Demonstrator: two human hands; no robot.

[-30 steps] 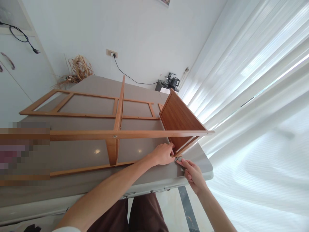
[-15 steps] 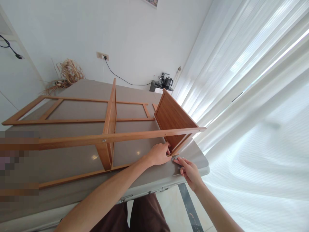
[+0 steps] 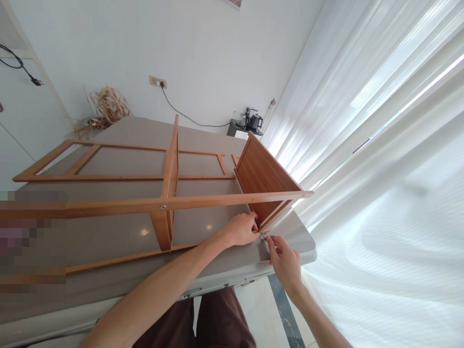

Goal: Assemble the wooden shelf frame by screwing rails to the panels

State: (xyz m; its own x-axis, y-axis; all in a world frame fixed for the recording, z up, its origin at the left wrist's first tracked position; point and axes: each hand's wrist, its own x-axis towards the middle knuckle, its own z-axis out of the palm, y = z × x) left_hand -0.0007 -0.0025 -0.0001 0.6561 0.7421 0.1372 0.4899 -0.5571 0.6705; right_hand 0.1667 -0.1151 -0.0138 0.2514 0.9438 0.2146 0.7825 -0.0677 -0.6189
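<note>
A wooden shelf frame [image 3: 232, 199] lies on its side, with a solid end panel [image 3: 266, 176] and a cross panel [image 3: 170, 193] standing between its rails. My left hand [image 3: 242, 229] is closed around the lower front corner of the end panel, fingers on its inner side. Just to the right, my right hand [image 3: 284, 258] pinches a small metal hex key [image 3: 263, 237] between thumb and forefinger, close against the outside of that corner. The key's tip and the fastener at the corner are too small to make out.
The frame rests on a grey padded surface [image 3: 213, 278] with rounded corners. White curtains [image 3: 380, 217] hang close on the right. At the back are a small stand with a black kettle [image 3: 255, 122], a cord along the wall, and dried stalks [image 3: 110, 104].
My right hand has turned at the corner, its fingers now drawn more upright around the hex key. The left hand keeps its hold. The whole view has shifted slightly.
</note>
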